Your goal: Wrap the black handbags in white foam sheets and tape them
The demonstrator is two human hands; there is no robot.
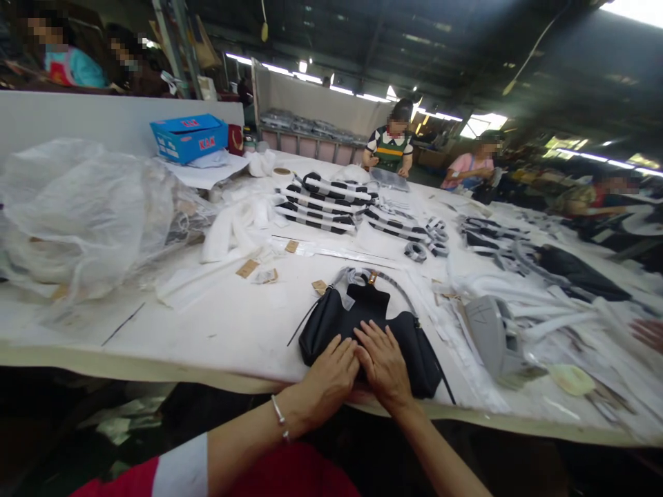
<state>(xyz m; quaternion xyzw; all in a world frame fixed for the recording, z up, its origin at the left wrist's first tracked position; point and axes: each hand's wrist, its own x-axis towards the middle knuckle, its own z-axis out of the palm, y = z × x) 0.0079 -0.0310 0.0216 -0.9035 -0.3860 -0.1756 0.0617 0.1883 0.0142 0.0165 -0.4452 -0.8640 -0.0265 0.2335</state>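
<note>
A black handbag (331, 324) lies at the table's front edge, its wrapped handle arching away from me and a gold-coloured clasp (373, 277) at its top. My left hand (331, 369) rests on the bag's near side, fingers stretched out and close together. Beside it, my right hand (383, 359) lies flat on the bag with its fingers spread. The two hands touch near the thumbs. Neither grips anything; both press on the black surface. Part of the bag's near side is hidden under them.
Striped wrapped bundles (326, 203) lie across the white table (248, 352). A grey tape dispenser (494, 335) stands to the right. Left are a large clear plastic bag (88, 214) and a blue box (189, 138). A person (391, 141) works at the far side; others are farther off.
</note>
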